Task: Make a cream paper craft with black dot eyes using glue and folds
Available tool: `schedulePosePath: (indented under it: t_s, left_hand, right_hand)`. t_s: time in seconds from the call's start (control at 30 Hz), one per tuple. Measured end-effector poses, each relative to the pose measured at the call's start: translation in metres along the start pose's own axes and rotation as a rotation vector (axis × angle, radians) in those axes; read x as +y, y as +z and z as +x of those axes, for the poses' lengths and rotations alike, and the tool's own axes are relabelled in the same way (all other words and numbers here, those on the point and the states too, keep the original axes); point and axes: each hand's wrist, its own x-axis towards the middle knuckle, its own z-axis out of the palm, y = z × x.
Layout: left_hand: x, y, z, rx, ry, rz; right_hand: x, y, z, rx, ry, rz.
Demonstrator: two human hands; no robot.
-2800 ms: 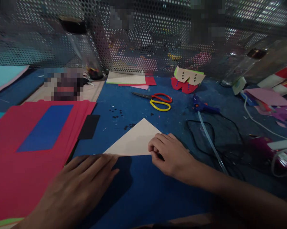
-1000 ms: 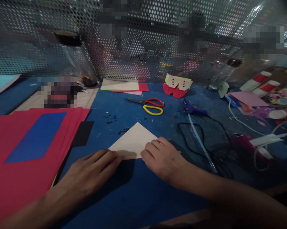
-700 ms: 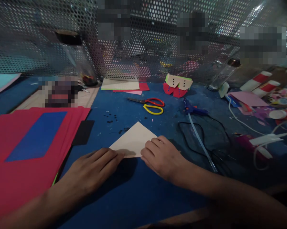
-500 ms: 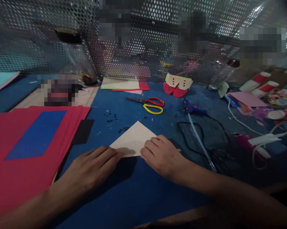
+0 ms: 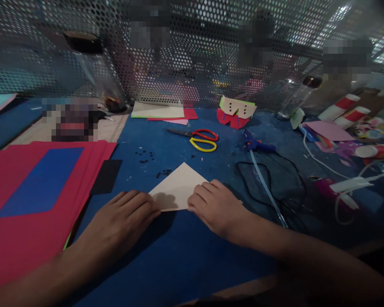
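Observation:
A cream sheet of paper (image 5: 175, 185), folded into a triangle, lies on the blue table with its point facing away from me. My left hand (image 5: 128, 215) is closed over its left corner, thumb hidden beneath the fingers. On the right part of the near edge, my right hand (image 5: 214, 207) grips the paper with curled fingers pressed together. Between the hands, a stretch of the near fold shows. Beyond the paper lie red-and-yellow-handled scissors (image 5: 203, 138) and small black paper dots (image 5: 145, 157).
Red sheets (image 5: 28, 247) with a blue piece (image 5: 41, 183) on top fill the left side, beside a black piece (image 5: 107, 177). A blue glue gun (image 5: 257, 143) with a dark cord lies right. Cut paper shapes (image 5: 236, 112) stand near the perforated metal screen (image 5: 185, 55).
My left hand has shifted slightly left and its fingers are more bunched at the paper's corner. My right hand stays on the edge. The view has turned slightly.

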Motion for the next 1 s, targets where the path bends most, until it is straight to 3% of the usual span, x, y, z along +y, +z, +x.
schedulePosePath:
  t_s: [0.4, 1.0]
  left_hand:
    - [-0.006, -0.004, 0.006, -0.033, -0.233, -0.196]
    - [-0.012, -0.004, 0.005, -0.086, -0.312, -0.129]
  right_hand:
    - [0.004, -0.003, 0.005, -0.100, 0.261, 0.224]
    - [0.007, -0.004, 0.003, -0.098, 0.305, 0.233]
